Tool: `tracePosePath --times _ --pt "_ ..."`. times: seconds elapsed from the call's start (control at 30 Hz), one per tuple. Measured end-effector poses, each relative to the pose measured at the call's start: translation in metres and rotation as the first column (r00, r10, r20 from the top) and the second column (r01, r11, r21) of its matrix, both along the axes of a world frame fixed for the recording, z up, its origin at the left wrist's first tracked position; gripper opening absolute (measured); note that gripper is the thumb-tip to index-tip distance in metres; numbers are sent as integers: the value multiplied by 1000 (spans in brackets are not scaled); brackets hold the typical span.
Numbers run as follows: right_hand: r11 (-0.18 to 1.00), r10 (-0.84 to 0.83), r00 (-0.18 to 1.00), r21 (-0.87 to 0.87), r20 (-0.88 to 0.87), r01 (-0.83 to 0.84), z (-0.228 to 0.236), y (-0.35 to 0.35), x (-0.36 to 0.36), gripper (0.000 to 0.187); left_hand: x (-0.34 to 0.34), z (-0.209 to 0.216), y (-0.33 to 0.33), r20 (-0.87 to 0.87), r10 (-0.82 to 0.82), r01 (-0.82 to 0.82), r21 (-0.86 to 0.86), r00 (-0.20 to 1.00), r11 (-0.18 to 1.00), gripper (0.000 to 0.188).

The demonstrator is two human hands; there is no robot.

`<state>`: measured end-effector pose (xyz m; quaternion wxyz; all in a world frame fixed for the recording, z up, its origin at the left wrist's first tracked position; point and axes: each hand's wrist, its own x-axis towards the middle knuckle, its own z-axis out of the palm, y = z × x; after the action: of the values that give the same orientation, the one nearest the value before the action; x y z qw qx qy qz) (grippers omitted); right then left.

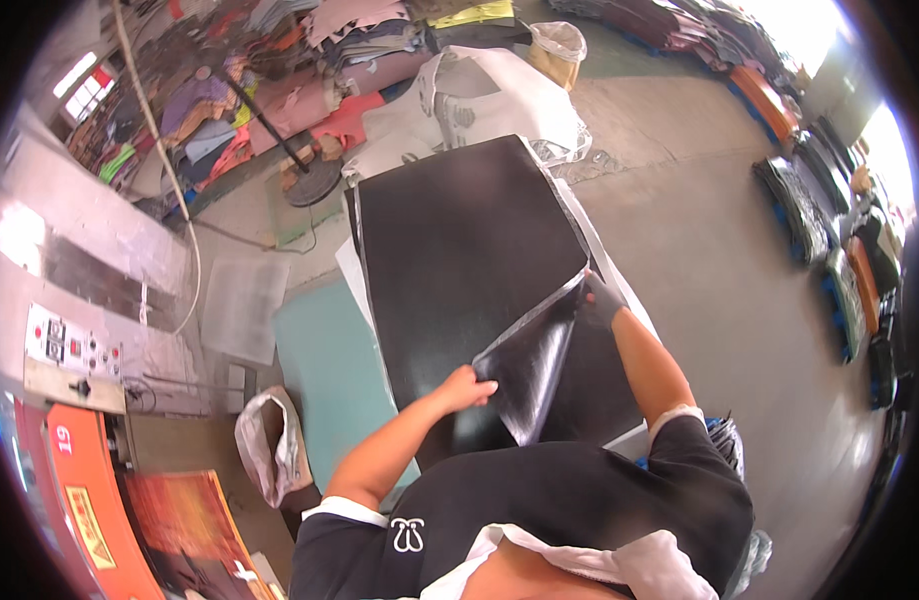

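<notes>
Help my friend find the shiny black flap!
Find the big black sheet right of the green sheet. At its near end, look between the left hand and the right hand. The flap is the shiny triangle there; the black around it looks flatter and duller.

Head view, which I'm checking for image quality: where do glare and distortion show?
Head view: pale glare streaks the black flap; head view: upper right washes out white; head view: the orange panel at lower left bends near the picture's dark rim.

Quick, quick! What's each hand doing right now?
Left hand: closed, holding the folded-over part of the black sheet.
Right hand: closed, holding the same sheet near its right edge.
</notes>
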<state>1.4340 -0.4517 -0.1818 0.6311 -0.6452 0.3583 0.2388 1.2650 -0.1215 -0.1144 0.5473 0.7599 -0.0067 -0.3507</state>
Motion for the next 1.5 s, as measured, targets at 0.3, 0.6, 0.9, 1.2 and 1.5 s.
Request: tracePosePath --times 0.3,0.6,0.9,1.2,1.5 --pt "606 356 899 -668 -256 -431 -14 34 151 57 -18 50 35 276 -250 185 239 928 953 33" --pt "242 779 618 -858 -107 -453 36 76 159 32 -41 27 90 158 -63 11 306 985 952 41" --pt "-548 749 -557 -809 -360 -214 83 254 62 17 -96 -16 134 -189 255 -191 301 948 934 44" --pt "-568 641 -717 -798 -275 -202 122 233 -40 13 -22 -9 200 -455 528 -671 -244 717 700 92" --pt "-156 971 -229 -914 -71 -375 176 178 -103 17 28 -21 66 -697 526 -873 -380 487 305 80"
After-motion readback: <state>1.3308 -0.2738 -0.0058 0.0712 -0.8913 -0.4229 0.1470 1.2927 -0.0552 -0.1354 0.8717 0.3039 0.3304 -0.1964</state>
